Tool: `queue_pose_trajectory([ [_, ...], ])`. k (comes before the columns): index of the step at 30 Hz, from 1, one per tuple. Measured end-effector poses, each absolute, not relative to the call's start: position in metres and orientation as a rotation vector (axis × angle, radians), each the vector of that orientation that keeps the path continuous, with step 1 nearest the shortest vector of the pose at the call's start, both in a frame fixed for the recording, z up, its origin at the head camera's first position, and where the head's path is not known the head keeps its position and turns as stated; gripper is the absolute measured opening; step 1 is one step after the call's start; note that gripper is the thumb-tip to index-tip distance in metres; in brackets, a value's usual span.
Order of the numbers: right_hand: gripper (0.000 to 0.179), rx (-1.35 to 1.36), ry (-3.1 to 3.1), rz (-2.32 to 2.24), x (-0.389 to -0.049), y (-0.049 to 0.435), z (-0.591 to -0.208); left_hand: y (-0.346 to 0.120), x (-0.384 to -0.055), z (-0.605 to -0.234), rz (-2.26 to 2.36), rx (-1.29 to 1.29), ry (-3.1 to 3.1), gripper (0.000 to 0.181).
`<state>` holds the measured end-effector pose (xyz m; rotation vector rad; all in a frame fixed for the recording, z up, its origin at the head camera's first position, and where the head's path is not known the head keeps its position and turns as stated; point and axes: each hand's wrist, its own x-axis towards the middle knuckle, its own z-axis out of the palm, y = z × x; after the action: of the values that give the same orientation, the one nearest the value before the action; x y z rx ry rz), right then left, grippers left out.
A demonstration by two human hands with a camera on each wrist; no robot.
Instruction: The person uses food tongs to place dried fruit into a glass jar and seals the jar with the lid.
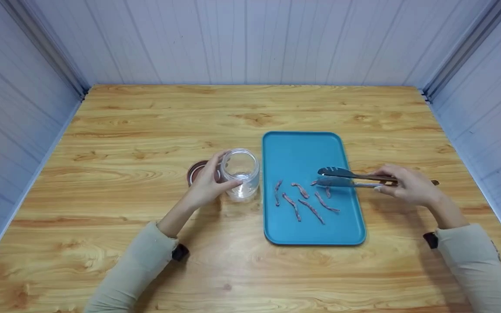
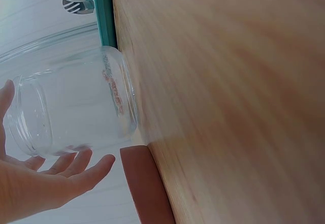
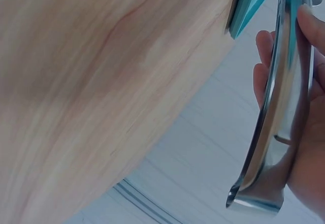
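A clear jar without its lid stands upright on the table just left of a blue tray. My left hand holds it from the left, thumb at the near side and fingers round the far side. In the left wrist view, nothing shows inside the jar. My right hand grips metal tongs by their arms, beyond the tray's right edge. The tongs' two heads hover over or touch the tray, slightly apart, near thin reddish-brown strips; whether they pinch one, I cannot tell.
The blue tray carries several strips on its nearer half. A brown lid lies left of the jar, partly behind my left hand. Pale panels wall the wooden table at the back and sides.
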<state>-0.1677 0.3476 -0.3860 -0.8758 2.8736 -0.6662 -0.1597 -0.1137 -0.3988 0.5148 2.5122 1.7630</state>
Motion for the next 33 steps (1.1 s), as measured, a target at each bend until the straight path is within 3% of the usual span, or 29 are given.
queue_pose_trajectory([
  [6, 0.023, -0.826, 2.866, -0.549, -0.171, 0.342, -0.381, -0.109, -0.151, -0.384, 1.791, 0.526, 2.495, 0.071],
  [22, 0.016, -0.921, 2.900, -0.553, -0.175, 0.338, -0.384, -0.114, -0.163, -0.405, 1.770, 0.510, 2.521, 0.075],
  [33, 0.014, -0.877, 2.917, -0.646, -0.174, 0.340, -0.387, -0.108, -0.146, -0.373, 1.748, 0.493, 2.514, 0.071],
])
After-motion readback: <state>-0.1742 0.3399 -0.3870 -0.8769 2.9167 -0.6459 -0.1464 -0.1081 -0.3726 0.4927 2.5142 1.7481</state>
